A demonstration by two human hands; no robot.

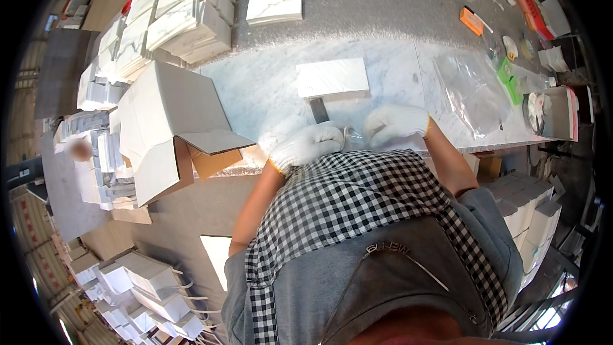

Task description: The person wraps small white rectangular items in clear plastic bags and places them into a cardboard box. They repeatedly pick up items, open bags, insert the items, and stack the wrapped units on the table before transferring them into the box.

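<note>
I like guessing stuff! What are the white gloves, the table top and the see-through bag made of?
The gloves, left hand and right hand, look like knitted cotton: soft, matte, with yellow cuffs. The table top looks like polished marble: white with grey veins. The bag seems to be thin plastic film: clear, shiny and crinkled.

Big open cardboard box (167, 129) sits at the left end of the marble surface (268, 89), flaps hanging out over the edge. Behind it there's a whole pile of white veined tile stacks (182, 16), plus one loose stack (274, 8) off on its own. A crumpled clear plastic bag (471, 89) lies over on the right, with an orange tool (471, 21) further back and a green thing (509, 80) just beside the bag. More white boxes (147, 287) are stacked down on the floor.
</note>
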